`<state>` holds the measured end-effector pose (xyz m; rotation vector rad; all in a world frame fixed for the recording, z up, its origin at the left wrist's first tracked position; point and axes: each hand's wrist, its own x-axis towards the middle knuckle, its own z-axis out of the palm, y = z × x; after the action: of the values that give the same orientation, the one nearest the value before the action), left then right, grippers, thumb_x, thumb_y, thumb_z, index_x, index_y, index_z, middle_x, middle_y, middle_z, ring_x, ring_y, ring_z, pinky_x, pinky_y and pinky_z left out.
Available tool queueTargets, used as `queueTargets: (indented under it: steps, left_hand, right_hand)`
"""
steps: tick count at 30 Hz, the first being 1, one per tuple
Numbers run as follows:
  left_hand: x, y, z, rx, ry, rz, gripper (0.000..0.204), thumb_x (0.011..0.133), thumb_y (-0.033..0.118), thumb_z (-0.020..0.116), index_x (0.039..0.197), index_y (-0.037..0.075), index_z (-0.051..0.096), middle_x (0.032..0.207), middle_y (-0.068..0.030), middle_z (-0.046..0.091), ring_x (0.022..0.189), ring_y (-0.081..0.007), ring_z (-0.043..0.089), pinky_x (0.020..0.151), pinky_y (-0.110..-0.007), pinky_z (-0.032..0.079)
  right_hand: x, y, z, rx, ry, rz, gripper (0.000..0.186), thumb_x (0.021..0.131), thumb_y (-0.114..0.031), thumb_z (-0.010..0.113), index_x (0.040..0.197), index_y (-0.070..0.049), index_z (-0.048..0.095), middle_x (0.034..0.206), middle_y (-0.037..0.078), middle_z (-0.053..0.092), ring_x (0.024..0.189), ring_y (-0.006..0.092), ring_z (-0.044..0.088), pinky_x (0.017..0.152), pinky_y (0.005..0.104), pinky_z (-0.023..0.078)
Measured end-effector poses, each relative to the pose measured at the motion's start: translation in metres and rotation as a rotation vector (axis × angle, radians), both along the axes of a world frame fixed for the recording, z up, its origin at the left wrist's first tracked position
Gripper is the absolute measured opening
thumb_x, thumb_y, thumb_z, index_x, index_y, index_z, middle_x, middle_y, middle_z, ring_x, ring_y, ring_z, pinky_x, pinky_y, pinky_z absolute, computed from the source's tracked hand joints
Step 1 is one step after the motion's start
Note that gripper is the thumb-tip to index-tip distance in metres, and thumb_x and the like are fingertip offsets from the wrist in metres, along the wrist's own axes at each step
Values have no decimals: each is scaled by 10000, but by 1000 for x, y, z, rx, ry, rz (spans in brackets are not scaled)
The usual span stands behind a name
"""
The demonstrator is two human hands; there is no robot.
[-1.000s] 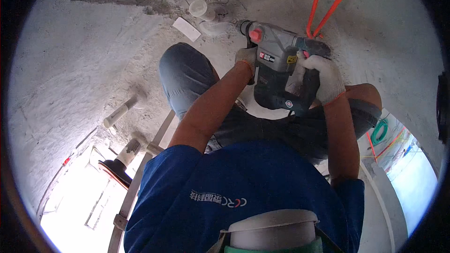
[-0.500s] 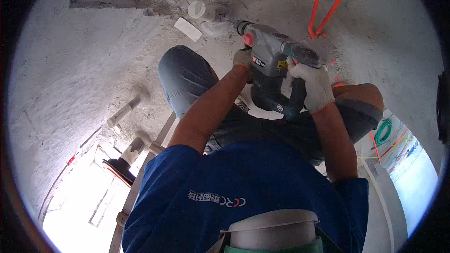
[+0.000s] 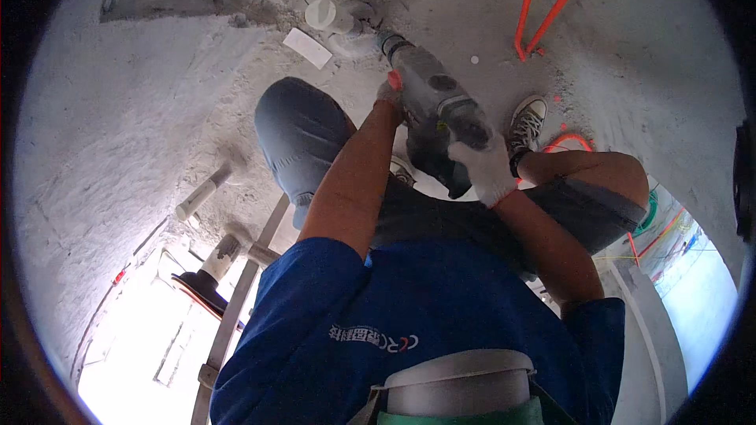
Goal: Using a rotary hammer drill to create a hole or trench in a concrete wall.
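Note:
A grey and black rotary hammer drill [image 3: 431, 83] lies slantwise across the space between my knees, its chuck toward the far left. My left hand [image 3: 390, 97], in a light work glove, is closed at the drill's front side, by the red part; the tool hides some of its fingers. Around the rear handle my right hand [image 3: 487, 168] is wrapped, also gloved. Just ahead of the chuck are a white capped pipe stub [image 3: 321, 14] and a pale ring-like pipe piece; whether a bit touches anything there I cannot make out.
A white rectangular piece [image 3: 307, 48] lies left of the pipe stub. Orange conduits [image 3: 551, 12] rise at the far right. Grey pipes [image 3: 203, 191] stick out at the left, near a metal frame [image 3: 244, 291]. My sneaker [image 3: 528, 122] rests on the dusty concrete floor.
The drill and both hands have shifted left, and its rear end has swung nearer to me. My right sneaker has come into view beside it.

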<state>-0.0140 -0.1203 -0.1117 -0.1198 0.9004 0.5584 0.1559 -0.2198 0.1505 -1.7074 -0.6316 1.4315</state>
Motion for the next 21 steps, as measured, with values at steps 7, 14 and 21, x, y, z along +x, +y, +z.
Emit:
queueTargets:
  steps: [7,14,21]
  left_hand:
    - [11,29,-58,500,406,-303,435,969,374,478,1328,140,557,1290,-45,620,1176,-236,574,993,-354,450]
    - [26,25,69,1083,1070,-1160,529,798,400,637,1285,195,593,1193,-66,651,1143,-246,591,979,-327,458]
    - [52,-13,164,1057,913,-1353,429,884,393,596,1247,165,601,1175,-84,661,1112,-241,612,913,-335,471]
  right_hand:
    - [12,11,23,-26,-5,54,328,719,-98,715,1030,-6,660,963,57,686,909,160,636,856,308,485]
    - [36,19,77,47,-25,93,251,747,-78,676,986,-2,660,884,43,674,822,135,641,777,290,501]
    - [53,22,91,-60,157,-19,256,719,-57,653,964,18,653,761,59,648,632,140,622,591,289,497]
